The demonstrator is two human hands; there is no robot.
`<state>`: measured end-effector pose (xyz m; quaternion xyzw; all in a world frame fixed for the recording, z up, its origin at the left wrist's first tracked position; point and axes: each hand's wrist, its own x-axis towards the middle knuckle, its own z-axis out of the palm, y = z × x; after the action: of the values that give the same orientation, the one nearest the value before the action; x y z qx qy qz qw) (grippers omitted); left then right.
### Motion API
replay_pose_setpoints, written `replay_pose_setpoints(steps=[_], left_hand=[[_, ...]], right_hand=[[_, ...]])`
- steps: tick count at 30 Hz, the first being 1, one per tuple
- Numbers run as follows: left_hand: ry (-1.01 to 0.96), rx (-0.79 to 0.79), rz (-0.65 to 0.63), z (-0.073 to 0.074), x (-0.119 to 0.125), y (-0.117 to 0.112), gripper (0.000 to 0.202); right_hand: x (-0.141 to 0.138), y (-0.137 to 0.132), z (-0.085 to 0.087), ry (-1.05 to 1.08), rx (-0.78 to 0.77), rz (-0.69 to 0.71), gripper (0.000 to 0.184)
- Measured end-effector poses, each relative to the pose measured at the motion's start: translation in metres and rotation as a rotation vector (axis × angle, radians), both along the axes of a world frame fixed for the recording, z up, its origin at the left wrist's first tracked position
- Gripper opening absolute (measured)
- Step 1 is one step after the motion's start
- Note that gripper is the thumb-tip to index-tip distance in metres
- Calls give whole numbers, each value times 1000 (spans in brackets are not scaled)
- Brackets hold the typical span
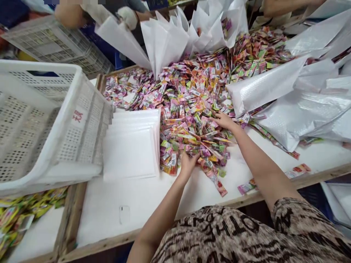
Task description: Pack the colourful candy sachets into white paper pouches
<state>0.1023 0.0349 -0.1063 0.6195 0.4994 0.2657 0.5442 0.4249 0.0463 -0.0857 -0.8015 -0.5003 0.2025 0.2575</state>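
A large heap of small colourful stick packets (196, 106) in pink, purple, orange and green covers the middle of the white table. At the heap's near edge is my left hand (188, 162), its thumb and fingers apart and touching the packets. My right hand (224, 120) lies against the heap's right side, fingers stretched out to the left over the packets. Some fingertips are hidden or blurred among them, but neither hand is closed round anything I can see. A stack of flat white bubble mailers (130, 153) lies left of my left hand.
A white perforated crate (90, 124) stands at the left. Plump white mailers (296, 113) lie at the right, and upright open ones (167, 40) stand behind the heap. Across the table, a person's gloved hand (127, 18) is near a white mailer. A wooden rim (246, 199) edges the table.
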Motion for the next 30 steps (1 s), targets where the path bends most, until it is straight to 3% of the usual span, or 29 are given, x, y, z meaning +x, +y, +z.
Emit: replay_pose_setpoints(steps=[3, 5, 7, 10, 14, 17, 20, 21, 23, 25, 27, 30], left_hand=[[65, 26, -17, -4, 20, 4, 59], [79, 20, -54, -4, 34, 5, 45], [72, 11, -100, -3, 44, 7, 36], [38, -18, -164, -2, 51, 11, 25], [-37, -90, -241, 0, 36, 14, 33], [-149, -163, -321, 6, 12, 12, 50], [-153, -236, -419, 13, -20, 11, 45], [-123, -193, -366, 15, -32, 14, 38], [-62, 25, -107, 20, -61, 27, 27], [23, 285, 223, 23, -94, 50, 27], [239, 421, 429, 24, -122, 78, 34], [566, 489, 391, 20, -147, 111, 43]], right_hand=[[-27, -25, 10, 289, 92, 108, 87], [-47, -34, 19, 379, 90, 187, 110], [-72, -37, 25, 335, 33, 208, 135], [-112, -35, 28, 131, -98, 73, 158], [-146, -28, 23, -141, -156, -166, 145], [-153, -25, 19, -254, -131, -214, 129], [-152, -25, 12, -310, -104, -216, 122], [-151, -25, 10, -318, -91, -219, 119], [-152, -25, 7, -316, -62, -224, 111], [-154, -26, 7, -299, -39, -241, 102], [-156, -24, 8, -277, -23, -275, 94], [-153, -17, 9, -240, -3, -337, 85]])
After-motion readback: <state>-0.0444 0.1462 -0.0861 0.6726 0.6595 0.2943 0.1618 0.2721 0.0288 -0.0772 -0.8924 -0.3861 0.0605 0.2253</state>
